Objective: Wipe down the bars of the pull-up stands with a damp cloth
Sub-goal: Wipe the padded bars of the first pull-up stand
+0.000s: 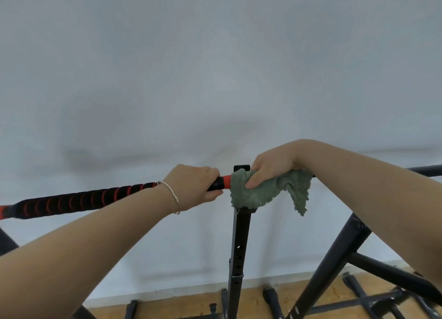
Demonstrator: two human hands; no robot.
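So the pull-up bar (83,201) runs pretty much straight across the shot, long axis left to right. Its left end dips toward the lower left edge, and the bare black end goes off the right side. The left stretch has a black foam grip (59,205) with red spiral stripes. The left hand (193,186) is clenched around the bar right where that grip ends, just beside the orange collar (226,182), and there's a thin bracelet (172,195) on that wrist. The right hand (272,166) comes down from above, its fingers (257,178) grasping a fuzzy green cloth (265,192). The cloth is bunched over the bar right where it meets the top of the black upright post (239,247). One ragged corner of it hangs down to the right of the post. The post has a row of adjustment holes, and a slanted black brace (334,254) sits to its right. Plain pale wall (215,67) behind, wood-look floor (260,304) at the bottom.
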